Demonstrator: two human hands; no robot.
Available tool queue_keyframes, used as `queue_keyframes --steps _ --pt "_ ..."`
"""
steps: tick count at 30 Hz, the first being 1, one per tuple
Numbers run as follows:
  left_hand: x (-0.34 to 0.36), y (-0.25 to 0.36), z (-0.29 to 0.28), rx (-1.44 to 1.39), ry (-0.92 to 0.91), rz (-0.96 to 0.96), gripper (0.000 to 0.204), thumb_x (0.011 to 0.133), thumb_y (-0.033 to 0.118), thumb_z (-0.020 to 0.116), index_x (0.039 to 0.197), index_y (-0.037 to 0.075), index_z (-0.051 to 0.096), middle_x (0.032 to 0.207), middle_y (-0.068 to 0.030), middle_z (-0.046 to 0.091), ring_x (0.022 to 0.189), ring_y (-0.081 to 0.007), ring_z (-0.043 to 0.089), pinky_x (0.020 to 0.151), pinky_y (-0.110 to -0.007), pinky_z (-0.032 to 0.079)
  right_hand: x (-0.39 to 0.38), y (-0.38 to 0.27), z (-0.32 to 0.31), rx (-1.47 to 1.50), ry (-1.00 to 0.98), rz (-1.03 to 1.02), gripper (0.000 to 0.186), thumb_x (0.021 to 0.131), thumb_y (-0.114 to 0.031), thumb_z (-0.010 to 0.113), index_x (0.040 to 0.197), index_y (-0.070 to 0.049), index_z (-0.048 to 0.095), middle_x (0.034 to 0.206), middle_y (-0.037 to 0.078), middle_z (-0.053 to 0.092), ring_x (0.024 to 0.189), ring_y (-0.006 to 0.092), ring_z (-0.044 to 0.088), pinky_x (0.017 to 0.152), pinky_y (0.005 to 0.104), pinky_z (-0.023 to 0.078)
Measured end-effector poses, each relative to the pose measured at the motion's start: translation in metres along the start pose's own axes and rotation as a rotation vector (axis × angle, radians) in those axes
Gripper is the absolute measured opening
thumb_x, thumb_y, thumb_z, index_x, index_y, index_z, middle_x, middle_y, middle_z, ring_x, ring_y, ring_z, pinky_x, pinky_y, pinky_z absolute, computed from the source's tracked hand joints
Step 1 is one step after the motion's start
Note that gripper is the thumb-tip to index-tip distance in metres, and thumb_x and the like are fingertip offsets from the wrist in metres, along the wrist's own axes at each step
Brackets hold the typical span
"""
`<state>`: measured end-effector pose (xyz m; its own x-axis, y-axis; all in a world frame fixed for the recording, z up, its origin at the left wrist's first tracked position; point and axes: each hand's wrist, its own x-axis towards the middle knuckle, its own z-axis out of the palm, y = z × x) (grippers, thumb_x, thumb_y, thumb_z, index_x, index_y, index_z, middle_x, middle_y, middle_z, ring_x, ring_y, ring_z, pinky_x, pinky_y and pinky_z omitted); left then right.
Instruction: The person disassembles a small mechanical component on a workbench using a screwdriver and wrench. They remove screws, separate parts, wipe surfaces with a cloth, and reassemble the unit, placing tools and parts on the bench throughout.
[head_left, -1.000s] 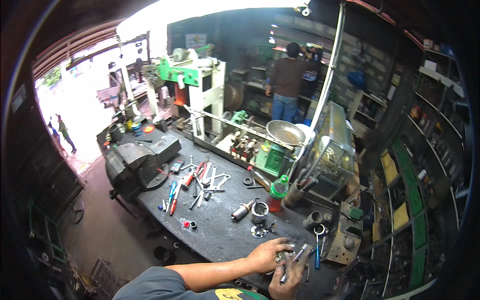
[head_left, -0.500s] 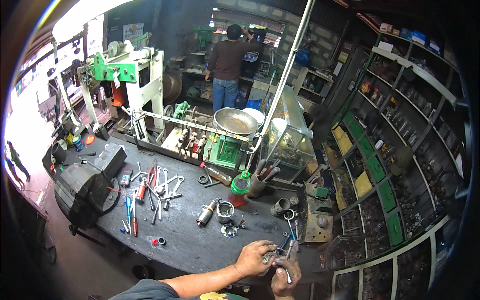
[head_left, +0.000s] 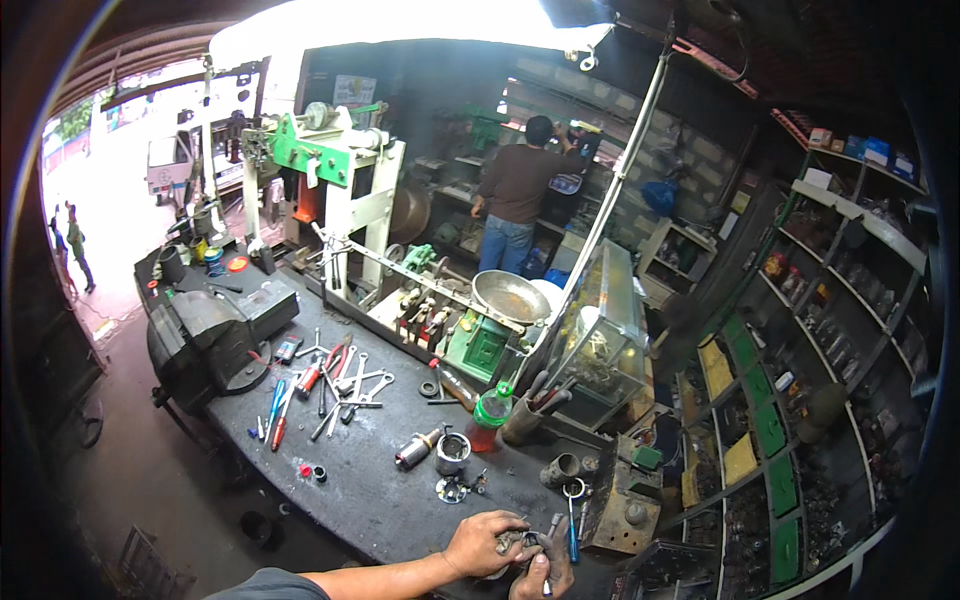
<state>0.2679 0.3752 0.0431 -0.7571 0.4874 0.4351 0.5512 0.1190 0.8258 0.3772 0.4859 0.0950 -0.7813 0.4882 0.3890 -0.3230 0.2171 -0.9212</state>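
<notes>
Low in the head view, my left hand point(head_left: 484, 543) is closed around a small greyish metal part point(head_left: 512, 546); fingers hide most of it. My right hand point(head_left: 548, 572) is pressed up close beside it, gripping a slim metal rod-like tool point(head_left: 554, 526) whose exact kind I cannot make out. Beyond the hands, a silver cylindrical part point(head_left: 416, 449) lies next to an open round metal housing point(head_left: 452, 455). Small loose pieces point(head_left: 452, 490) lie just in front of the housing. Right of my hands lies a blue-handled tool point(head_left: 573, 535).
A green-topped bottle of red liquid point(head_left: 490, 418) stands by a tool holder point(head_left: 522, 420). Spanners point(head_left: 362, 388) and screwdrivers lie left, near a large vise point(head_left: 205, 340). A metal box point(head_left: 625, 505) and shelves point(head_left: 770, 430) flank the right. Another person point(head_left: 518, 195) stands at the back.
The view has swung, so the bench and background sit further right and mostly lower. My hands have drawn closer together around the metal part; the rod-like tool shows less.
</notes>
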Motion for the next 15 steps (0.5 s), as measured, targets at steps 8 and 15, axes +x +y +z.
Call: queue_keyframes --steps 8,15 --pt "-0.002 -0.009 0.006 -0.060 0.008 0.064 0.037 0.088 0.022 0.086 0.119 0.006 0.076 0.123 -0.0189 0.076 0.113 -0.0407 0.075 0.099 -0.047 0.061 0.063 0.022 -0.036 0.606 -0.584 0.570 0.036 0.106 -0.017 0.061 0.133 0.007 0.065 0.076 0.014 0.072 0.060 0.0226 0.067 0.057 0.0339 0.057" --pt "-0.002 -0.025 0.016 -0.100 0.019 0.103 0.045 0.083 0.023 0.087 0.122 0.006 0.072 0.125 -0.0176 0.075 0.118 -0.0402 0.073 0.101 -0.048 0.059 0.069 -0.025 -0.031 -0.199 -0.601 0.329 0.042 0.096 -0.012 0.085 0.126 -0.001 0.057 0.106 0.011 0.071 0.100 0.0155 0.071 0.086 0.0329 0.060"
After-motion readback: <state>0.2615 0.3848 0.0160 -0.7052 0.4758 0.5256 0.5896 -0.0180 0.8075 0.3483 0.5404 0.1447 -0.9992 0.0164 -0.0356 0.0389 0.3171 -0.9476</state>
